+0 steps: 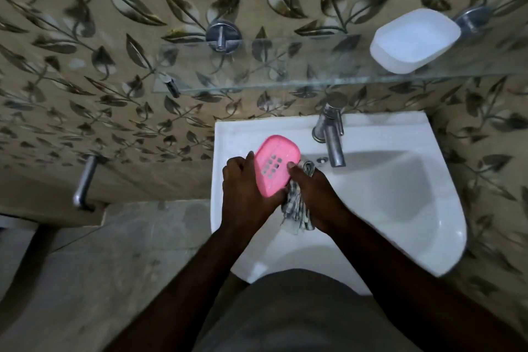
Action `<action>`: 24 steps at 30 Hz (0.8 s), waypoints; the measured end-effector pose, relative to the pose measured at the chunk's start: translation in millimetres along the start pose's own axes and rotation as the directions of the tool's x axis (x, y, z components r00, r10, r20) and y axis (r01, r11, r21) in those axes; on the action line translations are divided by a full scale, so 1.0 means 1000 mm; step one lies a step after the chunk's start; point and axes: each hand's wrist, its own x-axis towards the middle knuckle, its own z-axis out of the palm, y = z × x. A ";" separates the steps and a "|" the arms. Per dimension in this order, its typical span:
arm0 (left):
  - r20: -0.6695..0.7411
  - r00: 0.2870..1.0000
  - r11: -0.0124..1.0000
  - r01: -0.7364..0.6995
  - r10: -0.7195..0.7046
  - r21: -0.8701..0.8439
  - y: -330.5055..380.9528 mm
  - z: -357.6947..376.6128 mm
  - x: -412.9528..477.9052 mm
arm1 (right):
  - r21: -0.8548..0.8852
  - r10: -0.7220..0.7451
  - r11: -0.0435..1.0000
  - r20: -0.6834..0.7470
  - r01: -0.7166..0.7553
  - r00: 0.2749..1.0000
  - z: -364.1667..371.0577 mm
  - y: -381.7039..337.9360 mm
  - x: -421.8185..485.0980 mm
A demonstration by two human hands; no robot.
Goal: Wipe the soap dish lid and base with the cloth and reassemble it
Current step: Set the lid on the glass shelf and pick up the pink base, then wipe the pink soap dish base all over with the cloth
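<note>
My left hand grips the pink soap dish base, a rounded tray with several drain slots, and holds it tilted over the left rim of the sink. My right hand holds a bunched checked cloth against the base's right edge, with one fingertip on its slotted face. The white lid lies open side up on the glass shelf at the upper right, apart from both hands.
The white sink fills the middle right, with a chrome tap at its back edge. The glass shelf juts out above the tap. A metal bar sticks out of the leaf-patterned wall at the left.
</note>
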 end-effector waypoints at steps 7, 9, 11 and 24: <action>0.076 0.937 0.677 0.299 -0.340 -0.673 0.021 -0.021 -0.006 | -0.124 -0.135 0.982 0.051 0.140 0.990 -0.030 -0.007 -0.018; 0.224 0.888 0.456 0.407 -0.402 -0.791 0.021 -0.024 -0.003 | -0.104 -0.130 0.984 0.120 0.143 0.984 -0.039 -0.010 -0.026; 0.389 0.860 0.346 0.494 -0.331 -0.798 0.019 -0.021 -0.003 | -0.095 -0.114 0.987 0.179 0.133 0.977 -0.044 -0.008 -0.031; 0.701 0.712 -0.228 0.691 0.046 -0.686 0.042 0.010 -0.042 | -0.102 -0.099 0.986 0.287 0.133 0.953 -0.074 -0.019 -0.061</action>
